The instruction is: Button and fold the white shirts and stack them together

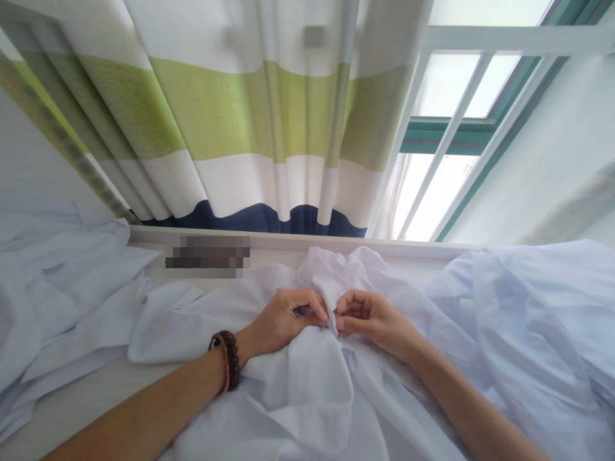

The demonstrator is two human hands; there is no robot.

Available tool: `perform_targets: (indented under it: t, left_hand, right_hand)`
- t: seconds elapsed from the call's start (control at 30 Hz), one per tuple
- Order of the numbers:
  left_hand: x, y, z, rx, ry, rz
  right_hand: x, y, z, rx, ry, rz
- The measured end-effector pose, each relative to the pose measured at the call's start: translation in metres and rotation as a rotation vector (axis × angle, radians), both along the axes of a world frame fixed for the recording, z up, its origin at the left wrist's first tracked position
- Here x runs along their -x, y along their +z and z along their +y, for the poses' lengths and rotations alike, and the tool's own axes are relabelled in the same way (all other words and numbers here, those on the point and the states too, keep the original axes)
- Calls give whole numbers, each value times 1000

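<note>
A white cloth garment (312, 378) lies bunched in front of me, its exact kind hidden by the folds. My left hand (281, 320), with a beaded bracelet (230, 362) on the wrist, is closed, pinching a narrow edge of the garment between thumb and fingers. Right beside it, my right hand (377, 320) is also closed, with thumb and fingertips gripping the same edge from the other side. The fingertips of both hands almost meet there. Whether a button sits between them is too small to tell.
More white garments are heaped at the left (62, 294) and right (538, 320). Behind the surface's raised pale edge (269, 235) hangs a striped curtain (216, 115). White bars (461, 102) cross the window at right. A blurred-out patch (209, 257) lies near the edge.
</note>
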State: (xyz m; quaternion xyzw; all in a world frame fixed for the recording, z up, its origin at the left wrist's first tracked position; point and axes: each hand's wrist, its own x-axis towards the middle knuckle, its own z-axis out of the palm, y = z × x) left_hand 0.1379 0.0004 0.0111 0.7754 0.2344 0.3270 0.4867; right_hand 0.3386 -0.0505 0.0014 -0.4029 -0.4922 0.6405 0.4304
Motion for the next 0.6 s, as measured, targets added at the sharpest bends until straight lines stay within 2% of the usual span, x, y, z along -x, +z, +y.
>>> perform_targets:
  t: [0.6]
  left_hand:
    - [-1,1,-1,13,25,-2]
  right_hand:
    - [-1,5,1,74,32,3]
